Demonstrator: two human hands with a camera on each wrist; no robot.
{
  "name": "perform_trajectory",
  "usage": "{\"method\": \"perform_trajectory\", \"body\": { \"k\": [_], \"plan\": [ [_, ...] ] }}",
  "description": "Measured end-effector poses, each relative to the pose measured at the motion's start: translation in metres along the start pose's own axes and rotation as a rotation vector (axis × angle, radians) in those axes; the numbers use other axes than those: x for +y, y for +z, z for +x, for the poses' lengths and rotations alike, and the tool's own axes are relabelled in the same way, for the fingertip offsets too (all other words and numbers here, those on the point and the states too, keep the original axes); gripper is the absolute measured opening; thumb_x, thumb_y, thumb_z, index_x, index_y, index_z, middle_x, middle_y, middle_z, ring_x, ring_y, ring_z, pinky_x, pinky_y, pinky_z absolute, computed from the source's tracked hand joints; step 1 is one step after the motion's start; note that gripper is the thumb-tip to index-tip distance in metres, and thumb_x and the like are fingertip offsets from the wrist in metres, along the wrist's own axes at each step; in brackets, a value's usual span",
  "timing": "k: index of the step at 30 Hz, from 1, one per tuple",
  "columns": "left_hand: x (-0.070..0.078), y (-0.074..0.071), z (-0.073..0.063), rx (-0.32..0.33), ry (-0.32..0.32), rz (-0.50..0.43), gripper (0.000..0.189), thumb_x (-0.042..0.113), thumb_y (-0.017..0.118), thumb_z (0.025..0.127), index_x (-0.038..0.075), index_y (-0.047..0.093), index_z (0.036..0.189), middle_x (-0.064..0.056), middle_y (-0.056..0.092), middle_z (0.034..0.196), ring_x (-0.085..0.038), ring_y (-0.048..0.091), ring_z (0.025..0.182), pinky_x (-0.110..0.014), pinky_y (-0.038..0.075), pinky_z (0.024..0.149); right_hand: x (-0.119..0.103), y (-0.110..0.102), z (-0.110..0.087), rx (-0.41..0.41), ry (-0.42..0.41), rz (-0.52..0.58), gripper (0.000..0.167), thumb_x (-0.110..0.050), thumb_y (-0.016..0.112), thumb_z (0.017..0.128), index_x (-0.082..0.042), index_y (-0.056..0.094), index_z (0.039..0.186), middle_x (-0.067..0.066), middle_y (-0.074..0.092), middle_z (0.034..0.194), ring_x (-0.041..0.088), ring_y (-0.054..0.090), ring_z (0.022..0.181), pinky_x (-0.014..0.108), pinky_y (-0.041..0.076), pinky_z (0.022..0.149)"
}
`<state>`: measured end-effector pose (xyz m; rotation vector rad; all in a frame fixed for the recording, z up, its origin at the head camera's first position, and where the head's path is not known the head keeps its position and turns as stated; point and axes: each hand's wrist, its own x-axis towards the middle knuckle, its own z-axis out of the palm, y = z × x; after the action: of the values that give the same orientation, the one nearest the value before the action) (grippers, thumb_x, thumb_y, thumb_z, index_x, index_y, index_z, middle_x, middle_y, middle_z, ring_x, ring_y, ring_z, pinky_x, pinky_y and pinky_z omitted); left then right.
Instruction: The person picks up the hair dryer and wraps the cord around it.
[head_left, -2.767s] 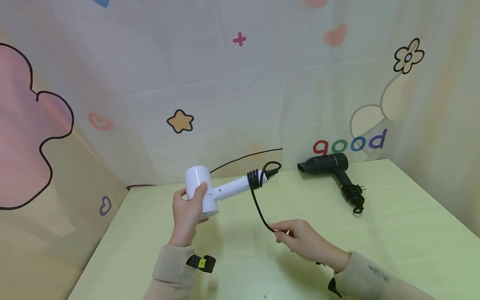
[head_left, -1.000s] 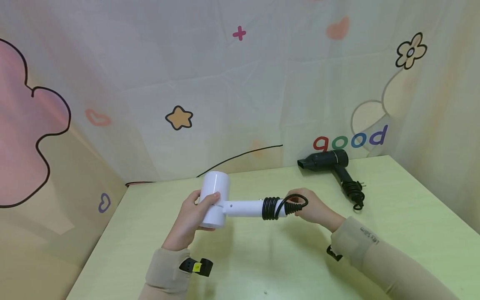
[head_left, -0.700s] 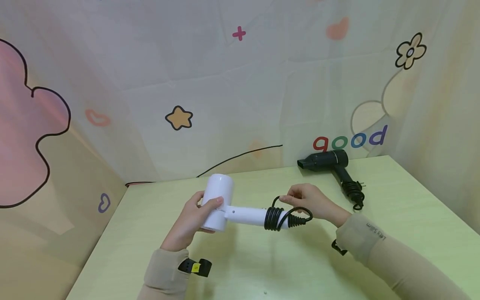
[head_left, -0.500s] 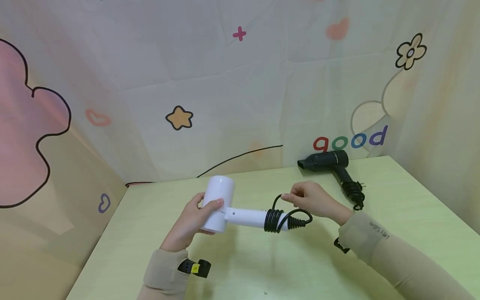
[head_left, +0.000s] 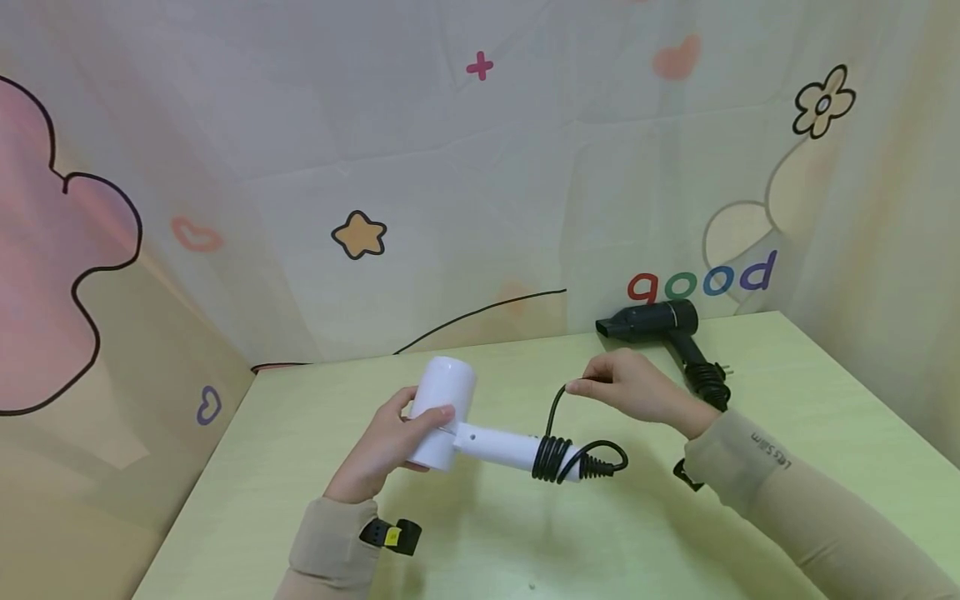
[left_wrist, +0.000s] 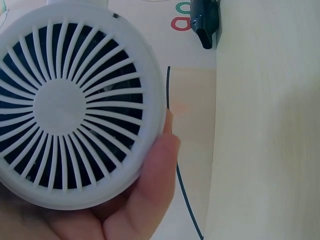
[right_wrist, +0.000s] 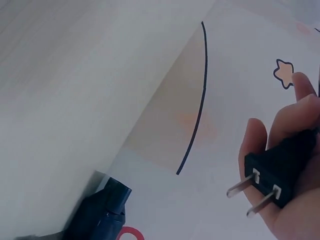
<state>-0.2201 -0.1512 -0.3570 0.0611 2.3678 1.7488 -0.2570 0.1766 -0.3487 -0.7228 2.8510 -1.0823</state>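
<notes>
My left hand (head_left: 390, 437) grips the barrel of a white hair dryer (head_left: 498, 446), thumb across its front, holding it above the table. Its slatted round grille (left_wrist: 60, 107) fills much of the left wrist view. Black cord (head_left: 551, 458) is wound in several turns round the end of the handle, with a loop at the tip. From the coil a free stretch of cord rises to my right hand (head_left: 637, 387), which pinches it between thumb and fingers. In the right wrist view the two-pin plug (right_wrist: 272, 172) lies within the curled fingers of that hand.
A black hair dryer (head_left: 652, 321) with its cord wrapped round the handle lies at the back right of the pale green table (head_left: 300, 467). Behind stands a printed curtain (head_left: 480, 183). The right forearm passes in front of the black dryer's handle end.
The right hand has carried the cord from below the handle, round behind it, and up above. The coil has grown. The white dryer has shifted right, its handle now tilting downward.
</notes>
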Motion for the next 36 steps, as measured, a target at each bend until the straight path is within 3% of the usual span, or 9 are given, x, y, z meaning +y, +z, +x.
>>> {"method": "perform_trajectory", "body": {
  "k": [15,26,36],
  "plan": [
    [-0.001,0.002,0.001,0.029,0.011,0.063,0.061,0.043,0.074,0.078,0.02,0.049,0.129,-0.013,0.063,0.104,-0.024,0.064,0.078,-0.033,0.05,0.054,-0.013,-0.012,0.003,-0.02,-0.027,-0.048,0.018,-0.029,0.066,0.088,-0.012,0.068,0.084,-0.003,0.051,0.065,0.013,0.043,0.061,0.027,0.036,0.055],
    [-0.002,0.008,0.003,0.112,0.053,0.09,0.069,0.04,0.076,0.078,0.016,0.044,0.134,-0.015,0.059,0.113,-0.027,0.063,0.085,-0.033,0.053,0.06,-0.034,-0.018,0.001,-0.027,-0.098,-0.09,0.011,-0.022,0.063,0.091,-0.013,0.069,0.089,-0.003,0.057,0.07,0.011,0.043,0.061,0.026,0.038,0.057],
    [-0.003,0.013,0.005,0.23,0.09,0.166,0.074,0.043,0.074,0.078,0.014,0.04,0.137,-0.016,0.058,0.118,-0.028,0.063,0.094,-0.035,0.053,0.067,-0.061,-0.019,-0.006,-0.008,-0.123,-0.125,0.01,-0.018,0.062,0.092,-0.012,0.069,0.09,-0.005,0.056,0.07,0.01,0.045,0.061,0.025,0.04,0.059]
  ]
}}
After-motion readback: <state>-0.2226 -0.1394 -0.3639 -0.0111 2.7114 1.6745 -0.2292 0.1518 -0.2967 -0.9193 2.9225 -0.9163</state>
